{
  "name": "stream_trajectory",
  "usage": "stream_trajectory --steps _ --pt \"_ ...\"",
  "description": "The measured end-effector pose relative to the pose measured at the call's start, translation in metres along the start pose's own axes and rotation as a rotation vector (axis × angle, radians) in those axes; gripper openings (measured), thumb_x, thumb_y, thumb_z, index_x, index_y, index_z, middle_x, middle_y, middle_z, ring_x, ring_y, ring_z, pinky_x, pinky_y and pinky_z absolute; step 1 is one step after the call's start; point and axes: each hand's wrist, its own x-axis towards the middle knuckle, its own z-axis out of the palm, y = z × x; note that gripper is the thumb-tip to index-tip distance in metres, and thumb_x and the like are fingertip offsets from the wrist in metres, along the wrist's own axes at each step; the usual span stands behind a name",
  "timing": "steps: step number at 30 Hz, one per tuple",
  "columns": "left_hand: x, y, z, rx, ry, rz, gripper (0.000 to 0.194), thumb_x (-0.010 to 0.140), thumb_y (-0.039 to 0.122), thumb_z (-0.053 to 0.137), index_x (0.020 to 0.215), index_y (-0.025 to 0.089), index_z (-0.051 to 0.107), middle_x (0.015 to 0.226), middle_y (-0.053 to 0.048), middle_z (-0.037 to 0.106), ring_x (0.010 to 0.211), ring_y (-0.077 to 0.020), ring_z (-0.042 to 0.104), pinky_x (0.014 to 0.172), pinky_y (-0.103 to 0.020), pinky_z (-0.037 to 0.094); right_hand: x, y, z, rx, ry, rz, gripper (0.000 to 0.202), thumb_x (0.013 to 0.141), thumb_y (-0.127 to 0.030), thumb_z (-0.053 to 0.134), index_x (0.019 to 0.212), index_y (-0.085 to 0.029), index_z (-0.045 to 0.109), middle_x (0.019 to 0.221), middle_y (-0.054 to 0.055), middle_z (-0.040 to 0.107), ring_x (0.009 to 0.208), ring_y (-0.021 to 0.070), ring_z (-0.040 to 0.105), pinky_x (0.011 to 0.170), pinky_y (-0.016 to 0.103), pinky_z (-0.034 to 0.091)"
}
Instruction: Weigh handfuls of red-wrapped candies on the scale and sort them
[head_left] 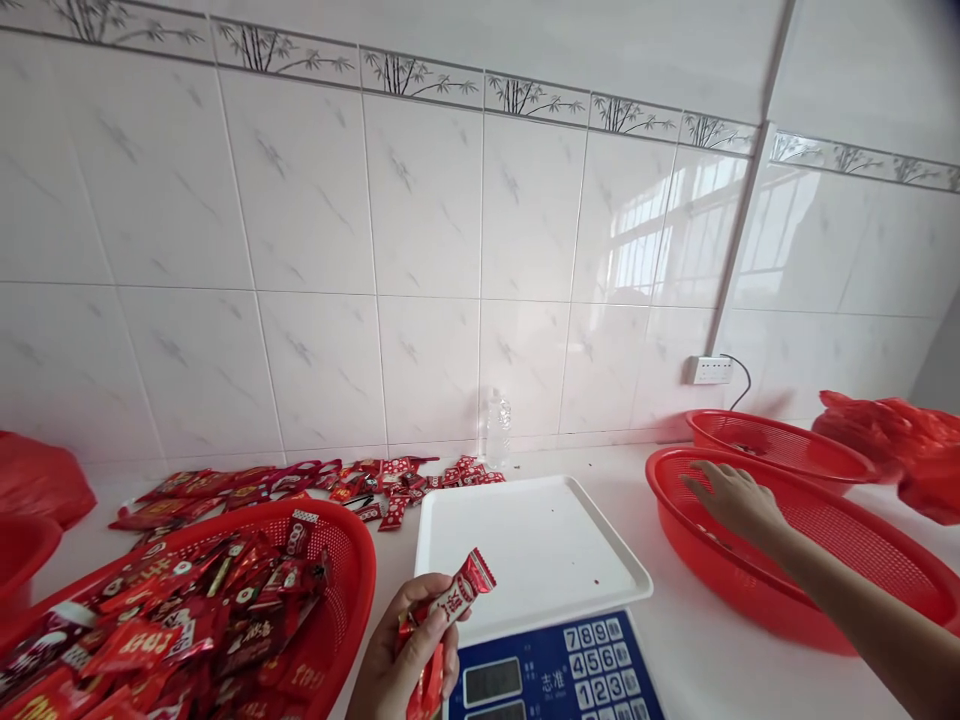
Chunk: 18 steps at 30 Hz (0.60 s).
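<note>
My left hand (pixel 420 645) is closed around red candy packets (pixel 457 598), in front of the kitchen scale's white tray (pixel 525 540). One packet with white lettering sticks up past the thumb; another red wrapper hangs below the fingers. Over the left rim of a red plastic basket (pixel 795 610) reaches my right hand (pixel 739 500), its fingers stretched out and apart, with nothing visible in them. At left, a second red basket (pixel 364 570) is heaped with wrapped candies (pixel 180 620). The scale's blue panel (pixel 555 670) shows number keys and a display.
Loose packets (pixel 405 485) lie along the tiled wall. A clear plastic bottle (pixel 498 430) stands against it. Another red basket (pixel 780 445) and a red plastic bag (pixel 892 440) are at back right. A wall socket (pixel 709 371) has a cable. More red plastic (pixel 45 480) sits far left.
</note>
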Motion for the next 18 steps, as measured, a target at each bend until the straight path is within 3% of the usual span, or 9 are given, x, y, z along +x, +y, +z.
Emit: stream_trajectory --steps 4,7,9,12,15,18 --pt "-0.002 0.002 -0.001 0.023 -0.034 -0.033 0.034 0.07 0.039 0.079 0.092 0.019 0.064 0.073 -0.003 0.068 0.046 -0.0074 0.05 0.042 -0.018 0.038 -0.023 -0.072 0.003 0.171 -0.057 -0.231 0.044 0.091 -0.048 0.041 0.121 -0.02 0.056 0.126 0.014 0.056 0.121 0.0309 0.049 0.097 0.048 0.041" --pt "-0.002 -0.001 -0.003 0.04 -0.031 -0.043 0.036 0.068 0.041 0.08 0.092 0.019 0.064 0.065 -0.002 0.065 0.045 -0.0082 0.05 0.043 -0.018 0.038 -0.064 -0.137 -0.005 0.328 -0.182 -0.412 0.039 0.093 -0.05 0.041 0.123 -0.029 0.054 0.127 0.006 0.056 0.107 0.0196 0.058 0.085 0.033 0.052" --pt "-0.002 -0.004 -0.005 0.061 -0.022 -0.035 0.039 0.067 0.044 0.08 0.091 0.019 0.063 0.056 0.001 0.061 0.043 -0.0078 0.047 0.042 -0.018 0.036 -0.096 -0.173 -0.015 0.54 -0.374 -0.55 0.04 0.093 -0.049 0.045 0.128 -0.031 0.05 0.126 0.005 0.055 0.101 0.0166 0.06 0.083 0.03 0.053" --pt "-0.002 -0.009 -0.006 0.113 -0.034 -0.046 0.042 0.065 0.048 0.08 0.09 0.018 0.064 0.048 0.003 0.055 0.04 -0.0071 0.044 0.041 -0.017 0.034 -0.131 -0.212 -0.026 0.842 -0.61 -0.704 0.047 0.092 -0.045 0.051 0.136 -0.031 0.043 0.13 0.007 0.051 0.109 0.0186 0.055 0.089 0.034 0.051" --pt "-0.004 -0.011 -0.005 0.152 -0.028 -0.026 0.043 0.064 0.05 0.08 0.089 0.018 0.066 0.047 0.003 0.053 0.041 -0.0082 0.045 0.041 -0.018 0.035 -0.147 -0.233 -0.021 0.991 -0.753 -0.669 0.051 0.089 -0.041 0.059 0.136 -0.031 0.044 0.122 0.006 0.057 0.1 0.0188 0.059 0.087 0.036 0.05" --pt "-0.007 -0.01 -0.002 0.174 0.042 0.036 0.041 0.064 0.046 0.08 0.091 0.018 0.067 0.054 0.001 0.06 0.043 -0.0095 0.049 0.042 -0.019 0.038 -0.155 -0.245 -0.002 1.257 -0.87 -0.517 0.042 0.085 -0.039 0.065 0.124 -0.027 0.055 0.105 0.003 0.066 0.092 0.0178 0.062 0.085 0.035 0.049"
